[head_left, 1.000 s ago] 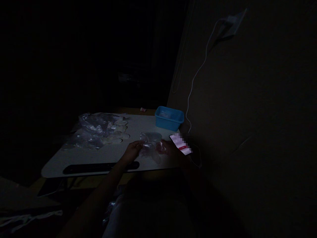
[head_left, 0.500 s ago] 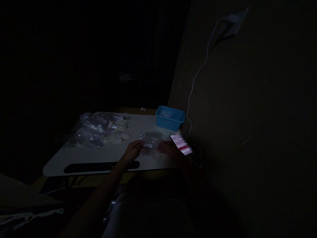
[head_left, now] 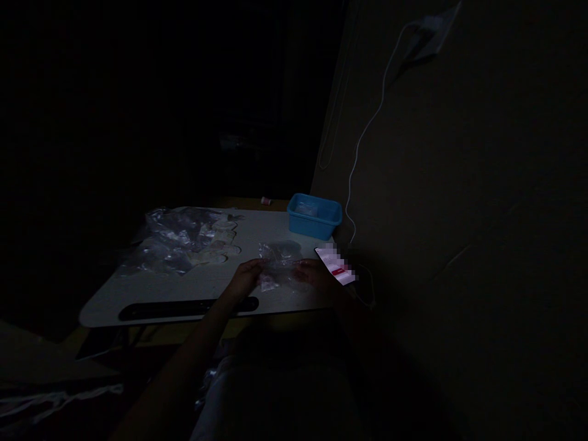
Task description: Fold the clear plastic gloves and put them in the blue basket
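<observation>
In dim light, a small clear plastic bag is stretched between my two hands over the white table. My left hand pinches the bag's left side with closed fingers. On the right side my right hand grips it too, its fingers partly lost in shadow. Whatever the bag may contain cannot be made out. Just beyond my right hand lies a phone with a lit screen. Off to the left are crumpled clear plastic bags and several pale, flat, rounded pieces.
A blue plastic basket with something clear inside stands at the table's back right corner. A white cable hangs from a wall socket. Behind the table sits a small pinkish spool-like thing. A black slot runs along the near edge.
My right hand has shifted slightly, and the bag between my hands looks flatter and more spread out. The view has moved a little; the other things stay put.
</observation>
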Action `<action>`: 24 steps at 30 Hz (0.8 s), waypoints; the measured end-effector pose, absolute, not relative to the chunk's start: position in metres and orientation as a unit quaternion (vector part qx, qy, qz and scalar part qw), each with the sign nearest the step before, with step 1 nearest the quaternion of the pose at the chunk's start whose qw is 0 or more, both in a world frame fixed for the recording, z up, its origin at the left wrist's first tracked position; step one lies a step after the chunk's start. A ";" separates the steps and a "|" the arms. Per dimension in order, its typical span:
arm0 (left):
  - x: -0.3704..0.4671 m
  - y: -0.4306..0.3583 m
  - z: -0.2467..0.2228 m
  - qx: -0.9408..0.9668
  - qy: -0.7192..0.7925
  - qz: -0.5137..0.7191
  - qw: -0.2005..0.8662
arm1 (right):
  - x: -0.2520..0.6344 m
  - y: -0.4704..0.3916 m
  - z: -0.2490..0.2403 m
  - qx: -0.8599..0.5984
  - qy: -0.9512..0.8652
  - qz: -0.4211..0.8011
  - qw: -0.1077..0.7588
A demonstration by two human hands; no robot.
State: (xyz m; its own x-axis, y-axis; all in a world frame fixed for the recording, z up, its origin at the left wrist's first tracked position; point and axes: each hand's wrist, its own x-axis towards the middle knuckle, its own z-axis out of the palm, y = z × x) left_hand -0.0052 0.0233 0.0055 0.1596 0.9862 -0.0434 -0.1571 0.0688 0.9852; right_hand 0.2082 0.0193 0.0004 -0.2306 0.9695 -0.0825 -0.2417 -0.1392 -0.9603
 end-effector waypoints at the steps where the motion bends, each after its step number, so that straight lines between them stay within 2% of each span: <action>1: -0.006 0.024 0.005 0.473 0.426 0.486 0.599 | 0.208 0.020 0.000 -0.401 -0.447 0.643 0.475; 6: -0.007 0.025 0.003 0.462 0.423 0.478 0.616 | 0.211 0.019 0.000 -0.379 -0.444 0.643 0.495; 16: -0.006 0.026 -0.002 0.480 0.396 0.493 0.608 | 0.211 0.028 -0.003 -0.404 -0.442 0.649 0.469; 24: -0.005 0.023 0.003 0.494 0.389 0.487 0.606 | 0.210 0.026 -0.010 -0.476 -0.517 0.527 0.478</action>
State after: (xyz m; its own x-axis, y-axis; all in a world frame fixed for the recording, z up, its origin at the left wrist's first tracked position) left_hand -0.0046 0.0227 0.0027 0.2231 0.9747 0.0106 -0.2068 0.0366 0.9777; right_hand 0.2101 0.0260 -0.0100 -0.0911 0.9958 -0.0078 -0.0116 -0.0089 -0.9999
